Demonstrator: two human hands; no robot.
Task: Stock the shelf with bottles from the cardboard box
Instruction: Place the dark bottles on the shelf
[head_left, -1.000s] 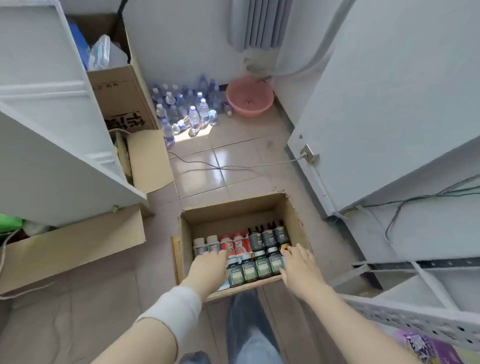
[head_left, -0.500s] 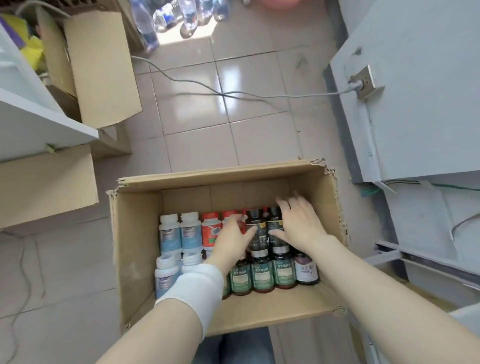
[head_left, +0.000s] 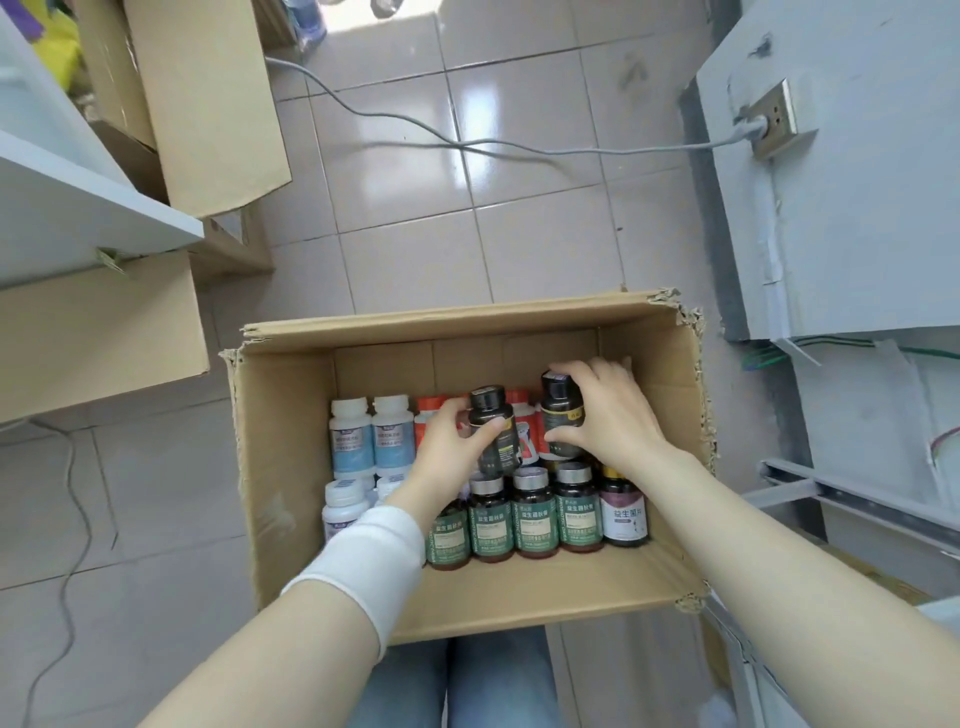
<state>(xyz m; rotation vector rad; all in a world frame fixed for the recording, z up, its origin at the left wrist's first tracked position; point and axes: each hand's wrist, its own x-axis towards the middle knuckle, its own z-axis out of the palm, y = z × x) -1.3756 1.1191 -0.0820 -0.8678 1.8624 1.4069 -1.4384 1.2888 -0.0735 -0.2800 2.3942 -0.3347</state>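
1. Gripping one bottle apiece, both your hands are closed on a load. Your left hand (head_left: 449, 452) wraps the body of a black-capped bottle (head_left: 491, 423), which is tilted and raised above the rows. Your right hand (head_left: 610, 415) curls round a second dark bottle (head_left: 561, 410), with the fingers over its cap and the thumb low on its label.
2. Expect both to be light, rigid plastic with glossy labels. They will likely slip if pinched by the cap alone, so hold them round the body.
3. Both bottles are within the walls of the cardboard box (head_left: 283, 441), toward its back.
4. The rest of the box's contents stand upright and packed close:
   - green-labelled bottles (head_left: 535, 514) along the near row
   - a purple-labelled one (head_left: 623, 512) at their right end
   - white bottles (head_left: 353, 436) at the left
   - red-capped ones (head_left: 431, 408) behind your left hand
5. The box rests on the tiled floor (head_left: 415, 249).
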